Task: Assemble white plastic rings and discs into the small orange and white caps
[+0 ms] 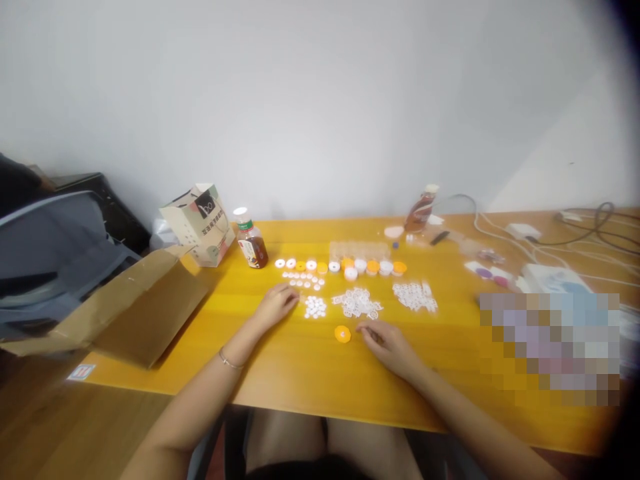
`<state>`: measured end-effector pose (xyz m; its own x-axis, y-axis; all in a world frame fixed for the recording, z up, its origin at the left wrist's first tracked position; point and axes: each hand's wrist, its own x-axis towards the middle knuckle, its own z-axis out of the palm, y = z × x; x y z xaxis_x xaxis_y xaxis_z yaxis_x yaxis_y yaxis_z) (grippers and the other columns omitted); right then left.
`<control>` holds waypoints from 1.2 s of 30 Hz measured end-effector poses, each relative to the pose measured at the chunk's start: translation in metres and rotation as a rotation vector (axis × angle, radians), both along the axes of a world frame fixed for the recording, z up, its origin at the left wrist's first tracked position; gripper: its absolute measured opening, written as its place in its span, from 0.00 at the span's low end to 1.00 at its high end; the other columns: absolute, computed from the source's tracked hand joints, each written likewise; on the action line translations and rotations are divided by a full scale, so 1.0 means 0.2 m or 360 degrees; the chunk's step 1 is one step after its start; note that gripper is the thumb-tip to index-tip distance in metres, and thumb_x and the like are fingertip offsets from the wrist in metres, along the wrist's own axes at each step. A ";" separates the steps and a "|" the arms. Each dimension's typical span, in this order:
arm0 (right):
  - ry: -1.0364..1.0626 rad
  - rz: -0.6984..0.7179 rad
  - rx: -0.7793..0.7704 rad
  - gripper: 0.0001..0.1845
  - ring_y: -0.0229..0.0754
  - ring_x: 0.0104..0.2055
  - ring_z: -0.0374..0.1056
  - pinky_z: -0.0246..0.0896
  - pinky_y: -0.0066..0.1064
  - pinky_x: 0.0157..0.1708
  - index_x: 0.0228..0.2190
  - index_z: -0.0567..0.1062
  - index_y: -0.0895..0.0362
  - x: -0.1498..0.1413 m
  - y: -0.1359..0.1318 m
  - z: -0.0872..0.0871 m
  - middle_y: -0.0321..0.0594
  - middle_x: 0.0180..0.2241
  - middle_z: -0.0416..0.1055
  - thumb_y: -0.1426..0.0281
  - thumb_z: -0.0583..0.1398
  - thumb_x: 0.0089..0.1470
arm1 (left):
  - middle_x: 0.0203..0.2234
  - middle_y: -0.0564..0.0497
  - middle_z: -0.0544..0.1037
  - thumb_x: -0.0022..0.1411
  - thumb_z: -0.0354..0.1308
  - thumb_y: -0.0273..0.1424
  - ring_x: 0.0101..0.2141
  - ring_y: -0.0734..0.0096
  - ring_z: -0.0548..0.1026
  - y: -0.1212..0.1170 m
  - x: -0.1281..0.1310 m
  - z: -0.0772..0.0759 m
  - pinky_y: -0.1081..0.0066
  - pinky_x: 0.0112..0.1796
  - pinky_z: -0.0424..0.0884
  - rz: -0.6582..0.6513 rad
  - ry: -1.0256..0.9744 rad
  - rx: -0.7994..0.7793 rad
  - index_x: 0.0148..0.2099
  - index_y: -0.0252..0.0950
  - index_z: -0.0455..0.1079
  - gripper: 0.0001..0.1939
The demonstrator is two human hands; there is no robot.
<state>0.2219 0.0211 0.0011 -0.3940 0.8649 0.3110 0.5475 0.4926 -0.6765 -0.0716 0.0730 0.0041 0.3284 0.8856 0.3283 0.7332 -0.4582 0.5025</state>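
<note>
My left hand point(277, 305) rests on the table with its fingers curled together, beside a small pile of white round pieces point(315, 307). Whatever its fingertips hold, if anything, is too small to tell. Close to my right hand point(385, 341) lies an orange scalloped disc point(343, 334) with a pale centre, apart from the fingers. That hand is also curled, and its grip is hidden. Between and beyond the hands lies a heap of white openwork pieces point(357, 303). Short rows of small white pieces point(303, 276) lie behind the left pile.
A line of orange and white round pieces point(373, 267) runs before a clear tray point(359, 251). More white pieces point(415, 297) lie right. Left are a drink bottle point(253, 243), paper bag point(203, 227) and open cardboard box point(145, 307); another bottle point(421, 210) and cables point(510, 243) stand back right.
</note>
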 end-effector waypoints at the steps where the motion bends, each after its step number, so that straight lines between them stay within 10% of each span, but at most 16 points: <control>1: 0.0028 0.0002 0.0001 0.10 0.40 0.26 0.66 0.61 0.29 0.27 0.29 0.71 0.55 0.00 0.00 0.00 0.38 0.26 0.71 0.70 0.49 0.51 | 0.29 0.49 0.71 0.56 0.52 0.31 0.34 0.69 0.68 -0.01 0.01 0.01 0.69 0.39 0.63 0.0009 0.0001 0.0014 0.31 0.36 0.68 0.06; 6: 0.0211 -0.0039 -0.0046 0.09 0.39 0.26 0.65 0.62 0.29 0.28 0.31 0.71 0.56 -0.02 0.00 0.08 0.37 0.25 0.70 0.68 0.52 0.50 | 0.30 0.49 0.71 0.58 0.49 0.32 0.34 0.71 0.68 -0.10 0.15 0.07 0.70 0.39 0.63 0.0025 -0.0259 0.0026 0.32 0.34 0.66 0.08; 13: 0.0408 0.0038 -0.0401 0.08 0.36 0.23 0.63 0.60 0.27 0.24 0.25 0.73 0.57 -0.13 -0.01 0.21 0.35 0.22 0.70 0.65 0.58 0.45 | 0.25 0.52 0.69 0.56 0.52 0.35 0.28 0.75 0.67 -0.27 0.46 0.10 0.76 0.33 0.63 -0.0208 -0.1028 -0.0605 0.30 0.32 0.65 0.10; 20: 0.0572 0.0128 -0.0730 0.10 0.33 0.21 0.61 0.57 0.25 0.22 0.22 0.71 0.58 -0.15 0.02 0.19 0.33 0.20 0.68 0.62 0.60 0.43 | 0.26 0.52 0.70 0.55 0.53 0.35 0.29 0.75 0.68 -0.27 0.48 0.07 0.75 0.33 0.63 -0.0212 -0.1079 -0.0665 0.30 0.32 0.65 0.10; 36: 0.0560 0.0167 -0.0988 0.12 0.35 0.25 0.66 0.61 0.28 0.28 0.23 0.72 0.58 -0.11 0.01 0.19 0.34 0.22 0.71 0.61 0.59 0.44 | 0.33 0.48 0.73 0.59 0.50 0.33 0.35 0.70 0.68 -0.29 0.44 0.04 0.67 0.38 0.63 -0.0373 -0.0241 0.0309 0.40 0.38 0.70 0.10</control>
